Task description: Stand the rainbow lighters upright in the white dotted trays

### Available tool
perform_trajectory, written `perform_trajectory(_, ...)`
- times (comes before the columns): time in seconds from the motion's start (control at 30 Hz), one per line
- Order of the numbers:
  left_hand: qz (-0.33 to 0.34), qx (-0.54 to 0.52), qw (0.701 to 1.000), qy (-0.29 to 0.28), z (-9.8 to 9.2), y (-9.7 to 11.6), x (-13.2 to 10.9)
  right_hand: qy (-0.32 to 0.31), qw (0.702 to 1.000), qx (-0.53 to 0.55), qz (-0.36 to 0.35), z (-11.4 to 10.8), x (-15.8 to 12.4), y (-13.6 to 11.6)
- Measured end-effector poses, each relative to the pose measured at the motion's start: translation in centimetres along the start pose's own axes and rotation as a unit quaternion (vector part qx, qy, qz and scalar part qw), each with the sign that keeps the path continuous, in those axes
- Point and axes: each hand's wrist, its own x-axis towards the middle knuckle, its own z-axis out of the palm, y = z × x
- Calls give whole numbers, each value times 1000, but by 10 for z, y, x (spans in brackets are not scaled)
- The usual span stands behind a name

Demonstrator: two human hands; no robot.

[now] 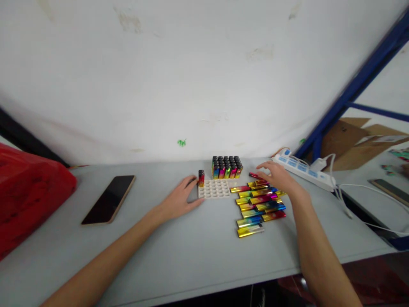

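My left hand (pixel 180 199) grips the left end of a white tray (pixel 214 196) with rows of round-cornered holes, thumb at its near corner and fingers at its far corner. One red lighter (pixel 201 178) with a black top stands upright in the tray's far left corner. On the right, my right hand (pixel 273 174) hovers at the far end of a pile of loose metallic lighters (pixel 262 198), its thumb and index finger apart. A red lighter (pixel 254 175) lies just by those fingertips; contact is hard to make out.
Behind the tray stands a block of several upright lighters (pixel 227 167) with black tops. A phone (pixel 109 199) and a red bag (pixel 32 192) are at the left. A white power strip (pixel 303 171) with cables runs along the right, near a blue frame (pixel 351 85) and a cardboard box (pixel 348 140).
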Motion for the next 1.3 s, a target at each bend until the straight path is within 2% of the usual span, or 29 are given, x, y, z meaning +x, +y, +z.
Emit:
perform_trajectory(0.13, -1, 2, 1000, -2, 0, -3, 1, -50, 997, -26, 50, -5, -4, 21)
perform_trajectory(0.27, -1, -1, 1000, -5, 1, -4, 1, -87, 994, -11, 67, -2, -1, 12)
perform_trajectory(0.37, 0, 0, 1000, -1, 1, -5, 0, -92, 994, -16, 51, 2, 4, 5)
perform_trajectory(0.5, 1, 4, 1000, 2, 1, -5, 1, -58, 998, -23, 19, 6, 3, 1)
perform_trajectory(0.63, 1, 3, 1000, -4, 1, -4, 0, 14, 997, 72, 21, 11, -2, -8)
perform_trajectory(0.8, -3, 0, 1000, 2, 1, -3, -1, 60, 973, 224, -6, 22, -4, -40)
perform_trajectory(0.93, -3, 2, 1000, 5, 2, -1, 0, 75, 929, 361, -12, 37, -3, -77)
perform_trajectory(1.03, -1, -3, 1000, 5, 2, 0, 0, 34, 889, 457, 9, 50, -5, -104)
perform_trajectory(1.17, 0, -17, 1000, 0, 2, 0, 0, -54, 855, 514, 40, 68, -13, -133)
perform_trajectory(1.23, -1, -22, 1000, 1, 2, 1, 0, -79, 853, 514, 52, 77, -17, -144)
perform_trajectory(1.3, -1, -25, 1000, 5, 2, 1, 0, -74, 867, 490, 51, 85, -20, -153)
